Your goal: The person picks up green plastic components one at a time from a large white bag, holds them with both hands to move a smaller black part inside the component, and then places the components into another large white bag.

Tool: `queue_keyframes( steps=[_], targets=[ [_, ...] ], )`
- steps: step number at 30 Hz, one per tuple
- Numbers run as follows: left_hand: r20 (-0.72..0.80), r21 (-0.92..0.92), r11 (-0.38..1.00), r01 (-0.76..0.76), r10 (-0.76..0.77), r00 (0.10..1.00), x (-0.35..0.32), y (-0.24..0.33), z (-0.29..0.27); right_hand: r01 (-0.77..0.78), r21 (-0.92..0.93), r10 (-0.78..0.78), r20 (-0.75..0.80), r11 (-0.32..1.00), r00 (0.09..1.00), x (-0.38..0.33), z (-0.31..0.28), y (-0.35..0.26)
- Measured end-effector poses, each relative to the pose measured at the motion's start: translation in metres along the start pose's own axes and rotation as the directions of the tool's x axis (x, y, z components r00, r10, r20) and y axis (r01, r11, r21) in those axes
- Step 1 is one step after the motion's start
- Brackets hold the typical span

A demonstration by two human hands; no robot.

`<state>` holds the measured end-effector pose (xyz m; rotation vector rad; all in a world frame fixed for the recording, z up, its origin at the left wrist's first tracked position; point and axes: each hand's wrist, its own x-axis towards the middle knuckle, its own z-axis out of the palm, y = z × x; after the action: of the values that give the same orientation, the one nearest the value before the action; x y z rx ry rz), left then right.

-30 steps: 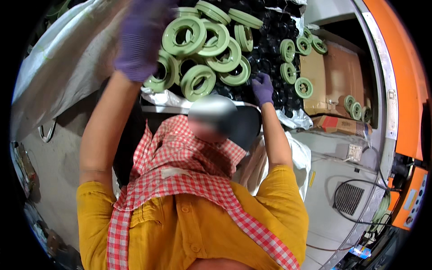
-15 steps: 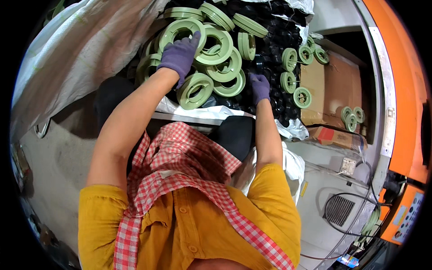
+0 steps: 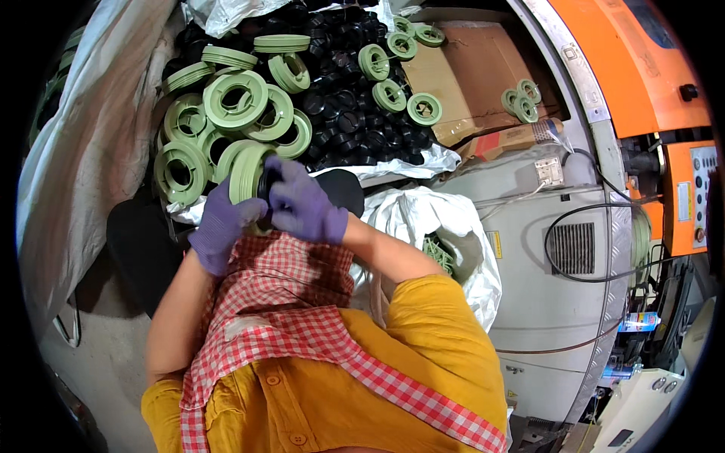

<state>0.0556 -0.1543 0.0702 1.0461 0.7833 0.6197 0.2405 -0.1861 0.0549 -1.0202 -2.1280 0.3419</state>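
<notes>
Both hands wear purple gloves and meet close in front of my lap. My left hand (image 3: pixel 219 226) grips a pale green ribbed plastic ring (image 3: pixel 243 175) from its left and lower side, and the ring stands on edge. At the ring's right face, the curled fingers of my right hand (image 3: pixel 308 202) hold a round black plastic cap (image 3: pixel 264 183). The cap is partly hidden by the fingers, so I cannot tell whether it sits inside the ring or only against it. Just beyond lies a heap of similar green rings (image 3: pixel 254 113).
Many black caps (image 3: pixel 351 113) spread behind the rings on white sheeting. Smaller green rings (image 3: pixel 424 110) lie along a cardboard box (image 3: pixel 483 64) to the right. A white sack (image 3: pixel 479 264) holds green scraps. Beyond it stand a grey cabinet (image 3: pixel 540 302), a looped cable (image 3: pixel 555 264) and an orange machine (image 3: pixel 634 90).
My left hand has taken a green ring off the heap, and my right hand has come from the black caps with one. Both have drawn in together near my lap. The view has shifted.
</notes>
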Motion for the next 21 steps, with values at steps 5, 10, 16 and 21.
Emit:
queue_keyframes(
  steps=[5,10,16,21],
  targets=[
    [0.154,-0.077,0.978,0.192,-0.179,0.972,-0.012,0.001,-0.010,0.043,0.070,-0.049,0.087,0.997,0.995,-0.020,0.006,-0.012],
    [-0.036,-0.068,0.993,-0.095,0.093,0.995,-0.014,-0.043,0.001,-0.830,0.464,0.874,0.203,0.311,0.441,-0.019,0.024,-0.023],
    [0.004,0.390,0.857,-0.336,0.364,0.931,-0.012,-0.051,0.003,-0.033,0.109,0.012,0.184,0.994,0.983,-0.026,0.011,0.012],
    [0.205,-0.110,0.978,0.176,-0.151,0.967,0.000,-0.036,-0.030,-0.299,0.364,0.211,0.264,0.882,0.941,-0.019,0.027,-0.008]
  ],
)
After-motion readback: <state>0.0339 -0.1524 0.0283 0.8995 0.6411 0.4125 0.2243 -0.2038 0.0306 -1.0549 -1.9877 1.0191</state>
